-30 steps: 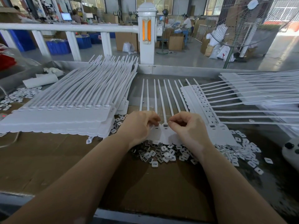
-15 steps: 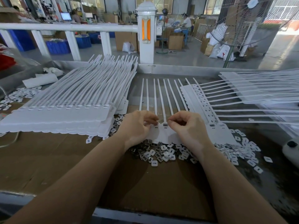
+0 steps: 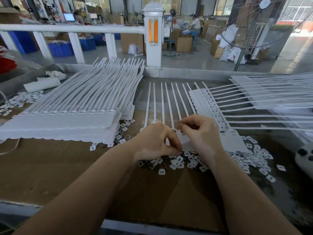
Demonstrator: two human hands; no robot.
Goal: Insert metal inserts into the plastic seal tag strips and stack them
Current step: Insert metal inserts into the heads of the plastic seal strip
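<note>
A white seal tag strip (image 3: 163,106) lies in front of me, its thin tails pointing away and its tag panel (image 3: 183,141) between my hands. My left hand (image 3: 156,141) is curled, with its fingertips down at the near edge of the panel, pinching at the pile of metal inserts (image 3: 176,162). My right hand (image 3: 202,133) rests on the panel's right side. Its thumb and forefinger are pinched together just above the strip's heads, and the small piece between them is mostly hidden.
A tall stack of finished strips (image 3: 67,119) fills the left. Another strip sheet (image 3: 211,106) and a further stack (image 3: 271,92) lie to the right. More inserts (image 3: 257,156) are scattered right, with a white controller (image 3: 304,158) at the edge. A white railing (image 3: 71,28) stands behind the bench.
My left hand has dropped from the strip's heads toward me to the insert pile. My right hand has lifted slightly and shifted right along the heads.
</note>
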